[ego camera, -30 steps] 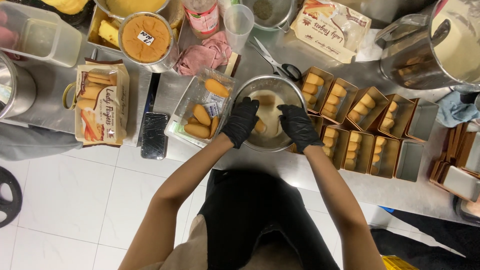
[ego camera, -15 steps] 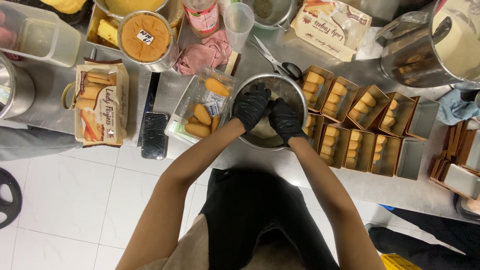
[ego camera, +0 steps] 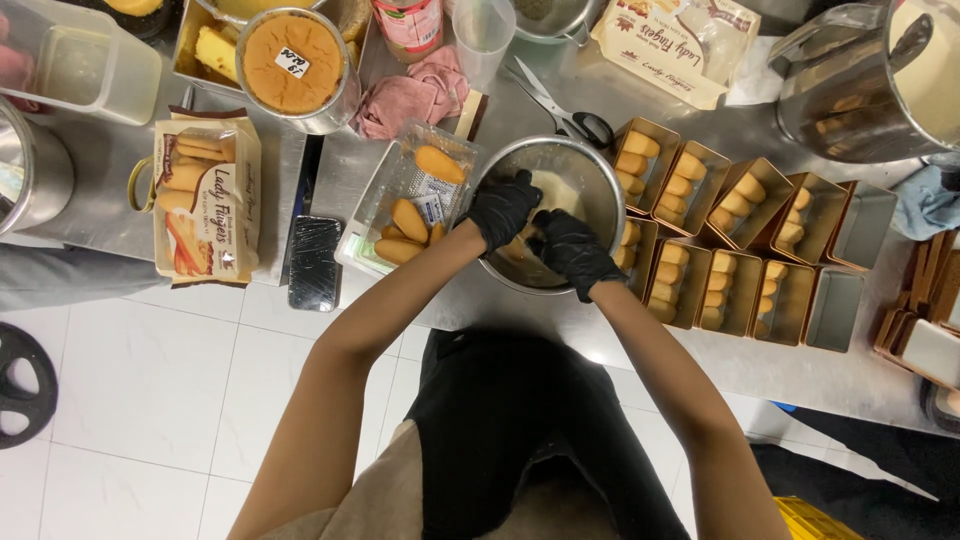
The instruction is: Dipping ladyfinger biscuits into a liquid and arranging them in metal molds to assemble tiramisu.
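Observation:
Both my hands wear black gloves and reach into a round steel bowl [ego camera: 590, 170] holding pale liquid. My left hand [ego camera: 503, 207] is at the bowl's left side, fingers curled around a biscuit piece. My right hand [ego camera: 572, 250] is beside it at the bowl's near side, fingers closed on a biscuit too. What lies under the fingers is mostly hidden. To the left of the bowl sits an open clear packet of finger biscuits [ego camera: 410, 205]. To the right stand several small gold rectangular tins [ego camera: 700, 180] with biscuits laid in them.
On the steel counter: a sealed biscuit packet [ego camera: 205, 205], a dark phone [ego camera: 314, 262], scissors [ego camera: 560, 105], a pink cloth [ego camera: 410, 92], a tub with an orange lid [ego camera: 295, 60], a clear cup [ego camera: 483, 35], a large metal jug [ego camera: 860, 75], empty tins [ego camera: 832, 308] and another biscuit pack [ego camera: 672, 45].
Both hands moved from the bowl's near rim deeper into the bowl and closer together, and the fingers closed on biscuit pieces.

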